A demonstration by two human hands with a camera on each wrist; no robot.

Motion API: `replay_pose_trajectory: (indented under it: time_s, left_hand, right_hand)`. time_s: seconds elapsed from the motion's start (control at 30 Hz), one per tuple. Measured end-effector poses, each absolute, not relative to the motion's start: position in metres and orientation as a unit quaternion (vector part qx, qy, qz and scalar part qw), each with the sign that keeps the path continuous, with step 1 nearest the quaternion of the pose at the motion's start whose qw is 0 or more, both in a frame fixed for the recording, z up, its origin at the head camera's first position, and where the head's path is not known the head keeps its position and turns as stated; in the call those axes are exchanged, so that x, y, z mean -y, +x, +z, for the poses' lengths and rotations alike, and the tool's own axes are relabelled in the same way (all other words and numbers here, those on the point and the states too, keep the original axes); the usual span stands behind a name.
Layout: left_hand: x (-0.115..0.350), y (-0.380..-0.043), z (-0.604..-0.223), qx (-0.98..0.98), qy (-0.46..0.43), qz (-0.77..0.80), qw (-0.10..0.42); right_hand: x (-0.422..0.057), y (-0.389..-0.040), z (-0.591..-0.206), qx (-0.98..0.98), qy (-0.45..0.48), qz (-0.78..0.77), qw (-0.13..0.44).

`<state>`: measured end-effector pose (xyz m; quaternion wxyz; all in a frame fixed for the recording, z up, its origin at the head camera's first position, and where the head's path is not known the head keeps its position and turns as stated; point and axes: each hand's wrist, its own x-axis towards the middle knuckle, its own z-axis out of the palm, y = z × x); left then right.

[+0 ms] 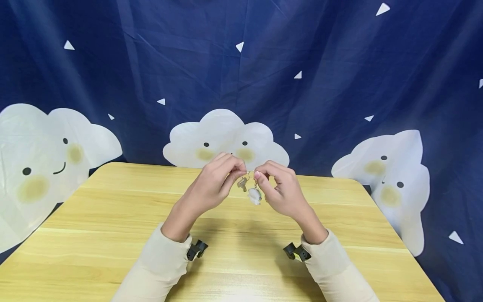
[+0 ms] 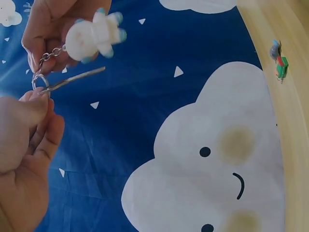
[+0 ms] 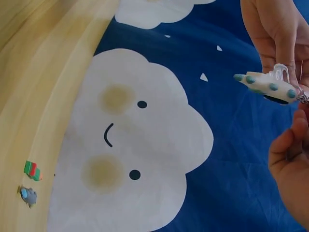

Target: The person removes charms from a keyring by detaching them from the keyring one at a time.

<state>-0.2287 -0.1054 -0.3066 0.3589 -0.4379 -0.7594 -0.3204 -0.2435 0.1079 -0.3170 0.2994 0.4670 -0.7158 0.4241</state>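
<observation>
My left hand (image 1: pixel 216 180) and right hand (image 1: pixel 281 188) meet above the table, fingertips and thumbs pinching a small metal key ring (image 2: pixel 41 81) from both sides. A metal key (image 1: pixel 242 183) hangs on the left side of the ring, seen nearly edge-on in the left wrist view. From a short chain (image 2: pixel 50 54) dangles a white figure charm (image 2: pixel 94 36) with pale blue hands and feet. In the right wrist view the charm (image 3: pixel 270 87) shows side-on, with a clear loop on it. Fingers partly hide the ring.
A wooden table (image 1: pixel 241 251) spans the space under my hands. Near its far edge lie a small green and red piece (image 2: pixel 282 66) and a grey one (image 2: pixel 275 50). Behind hangs a dark blue cloth (image 1: pixel 241 84) printed with white clouds.
</observation>
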Motion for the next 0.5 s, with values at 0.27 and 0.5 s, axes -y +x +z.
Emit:
replay_pose_trajectory:
  time_s: [0.27, 0.5]
  left_hand:
    - [0.1, -0.226, -0.307, 0.737, -0.441, -0.34, 0.384]
    - [0.095, -0.226, -0.306, 0.706, -0.466, -0.36, 0.393]
  right_hand:
    - [-0.108, -0.241, -0.315, 0.702, 0.473, 0.463, 0.264]
    - [-0.11, -0.241, -0.315, 0.694, 0.472, 0.481, 0.254]
